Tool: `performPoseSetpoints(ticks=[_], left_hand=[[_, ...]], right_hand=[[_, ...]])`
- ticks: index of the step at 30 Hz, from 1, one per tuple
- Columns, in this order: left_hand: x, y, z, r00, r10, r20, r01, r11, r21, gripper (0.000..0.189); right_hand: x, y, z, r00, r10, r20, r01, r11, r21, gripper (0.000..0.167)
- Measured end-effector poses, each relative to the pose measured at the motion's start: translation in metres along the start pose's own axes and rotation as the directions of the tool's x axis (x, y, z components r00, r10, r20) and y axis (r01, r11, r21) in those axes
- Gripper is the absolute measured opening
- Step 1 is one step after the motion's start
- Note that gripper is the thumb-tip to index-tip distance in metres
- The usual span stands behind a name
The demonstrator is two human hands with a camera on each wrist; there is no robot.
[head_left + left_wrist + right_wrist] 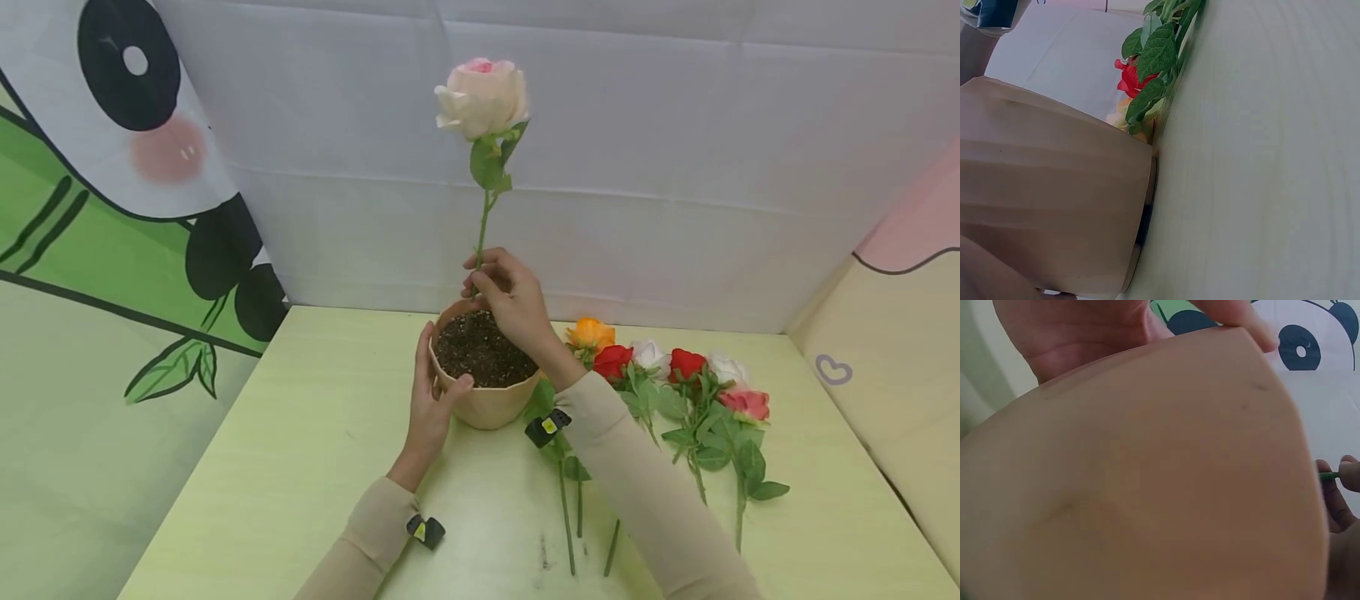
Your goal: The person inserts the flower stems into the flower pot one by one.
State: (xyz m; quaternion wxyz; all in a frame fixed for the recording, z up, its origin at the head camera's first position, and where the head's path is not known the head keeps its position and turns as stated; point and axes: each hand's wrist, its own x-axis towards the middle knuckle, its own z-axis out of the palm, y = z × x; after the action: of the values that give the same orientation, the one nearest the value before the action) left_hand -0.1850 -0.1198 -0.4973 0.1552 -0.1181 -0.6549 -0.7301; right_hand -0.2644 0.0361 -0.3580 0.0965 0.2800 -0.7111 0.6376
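A tan flowerpot (491, 408) filled with dark soil (480, 354) stands upright on the table. My left hand (431, 404) holds the pot's left side, its thumb by the front rim. Above the far part of the pot, my right hand (519, 304) pinches the green stem of a pale pink artificial rose (483, 100), which stands nearly upright with its bloom high. The stem's lower end is near the far rim; whether it touches soil cannot be told. In the right wrist view the pot wall (1147, 475) fills most of the picture, with the right fingertips at the right edge.
Several artificial roses lie right of the pot, among them an orange rose (591, 333), a red rose (687, 364) and a coral-pink rose (746, 403). Their stems reach toward the front under my right forearm. A white cloth wall (637, 167) rises behind the table (300, 467).
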Motion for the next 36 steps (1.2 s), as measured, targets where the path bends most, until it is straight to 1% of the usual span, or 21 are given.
performPoseSetpoints(ticks=[1, 2, 8, 12, 16, 17, 20, 22, 24, 27, 28, 29, 31, 36], left_hand=[[0.000, 0.000, 0.000, 1.000, 0.004, 0.001, -0.004, 1.000, -0.001, 0.096], [-0.001, 0.005, 0.002, 1.000, -0.003, 0.003, 0.003, 1.000, -0.010, 0.097], [0.000, 0.008, 0.003, 1.000, -0.024, 0.009, 0.024, 1.000, -0.020, 0.098], [0.000, 0.007, 0.002, 1.000, -0.030, 0.007, 0.030, 0.999, -0.021, 0.099], [0.000, 0.004, 0.001, 1.000, -0.015, 0.017, 0.016, 1.000, -0.026, 0.099], [0.000, 0.003, 0.000, 1.000, -0.006, 0.016, 0.006, 1.000, -0.024, 0.098], [0.001, -0.010, -0.003, 1.000, 0.028, 0.008, -0.028, 1.000, -0.009, 0.095], [0.001, -0.011, -0.004, 0.999, 0.041, 0.007, -0.041, 0.999, -0.010, 0.095], [0.001, -0.010, -0.003, 0.999, 0.031, 0.008, -0.031, 0.999, -0.013, 0.094], [0.000, 0.003, 0.001, 1.000, 0.000, 0.014, 0.001, 0.999, -0.034, 0.096], [-0.001, 0.004, 0.001, 1.000, -0.010, 0.013, 0.011, 0.999, -0.034, 0.096], [-0.001, 0.005, 0.002, 1.000, -0.015, 0.012, 0.015, 0.999, -0.035, 0.096], [-0.001, 0.005, 0.002, 1.000, -0.015, 0.011, 0.015, 0.999, -0.035, 0.097], [0.001, -0.014, -0.004, 1.000, 0.023, 0.012, -0.022, 1.000, -0.017, 0.096]], right_hand=[[0.000, 0.002, 0.001, 1.000, 0.001, 0.001, -0.001, 1.000, -0.005, 0.019], [0.000, 0.003, 0.001, 1.000, 0.001, 0.002, -0.001, 1.000, -0.011, 0.019], [-0.002, 0.007, 0.006, 1.000, 0.008, 0.007, -0.008, 1.000, -0.018, 0.016], [-0.004, 0.012, 0.009, 0.999, 0.032, 0.035, -0.031, 0.999, -0.021, 0.017], [-0.007, 0.014, 0.010, 0.998, 0.046, 0.044, -0.044, 0.999, -0.027, 0.016], [-0.007, 0.014, 0.011, 0.998, 0.048, 0.049, -0.046, 0.998, -0.040, 0.016], [-0.009, 0.016, 0.011, 0.996, 0.050, 0.068, -0.043, 0.993, -0.114, 0.014], [-0.009, 0.016, 0.010, 0.996, 0.045, 0.081, -0.030, 0.984, -0.176, 0.013], [-0.010, 0.017, 0.010, 0.996, 0.031, 0.081, -0.010, 0.969, -0.248, 0.011], [-0.011, 0.017, 0.009, 0.998, 0.004, 0.068, 0.018, 0.947, -0.319, 0.010], [-0.012, 0.018, 0.008, 0.998, -0.003, 0.063, 0.024, 0.940, -0.339, 0.009], [-0.012, 0.018, 0.008, 0.998, -0.008, 0.058, 0.028, 0.935, -0.354, 0.009], [-0.013, 0.019, 0.007, 0.998, -0.007, 0.055, 0.026, 0.934, -0.357, 0.008], [-0.013, 0.020, 0.006, 0.998, 0.017, 0.064, 0.007, 0.936, -0.352, 0.008]])
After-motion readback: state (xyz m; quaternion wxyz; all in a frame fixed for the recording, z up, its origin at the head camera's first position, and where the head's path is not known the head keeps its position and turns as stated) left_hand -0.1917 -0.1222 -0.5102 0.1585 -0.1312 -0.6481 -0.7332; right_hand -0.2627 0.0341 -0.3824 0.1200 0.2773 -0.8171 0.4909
